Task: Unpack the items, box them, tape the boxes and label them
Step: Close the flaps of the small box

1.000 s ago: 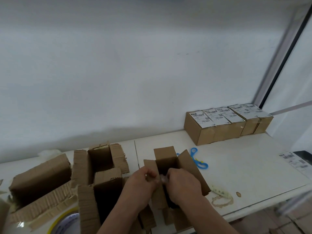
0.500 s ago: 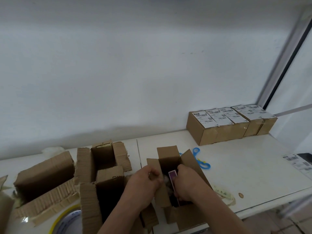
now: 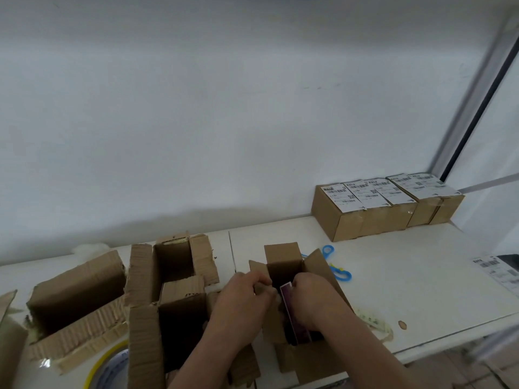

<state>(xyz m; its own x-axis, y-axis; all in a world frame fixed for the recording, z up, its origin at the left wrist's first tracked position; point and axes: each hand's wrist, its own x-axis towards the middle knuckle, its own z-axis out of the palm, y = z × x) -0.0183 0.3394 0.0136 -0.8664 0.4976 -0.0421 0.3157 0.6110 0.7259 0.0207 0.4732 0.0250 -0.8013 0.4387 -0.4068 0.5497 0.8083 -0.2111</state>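
A small open cardboard box (image 3: 282, 255) stands on the white table (image 3: 393, 276) in front of me, its flaps spread. A flat purple item (image 3: 290, 307) stands on edge inside it. My right hand (image 3: 313, 300) grips the purple item from the right, inside the box. My left hand (image 3: 244, 299) holds the box's left flap, fingers curled over its edge. A row of sealed, labelled boxes (image 3: 365, 217) lines the wall at the back right.
Several torn open cartons (image 3: 171, 259) crowd the left side. A tape roll (image 3: 106, 366) lies at the front left. Blue scissors (image 3: 337, 265) lie behind the box. Loose labels (image 3: 497, 272) sit at the right edge, tape scraps (image 3: 373, 321) near the front edge.
The purple item has appeared in the box and sunk deeper between my hands. The camera has drifted slightly; both hands stay at the box.
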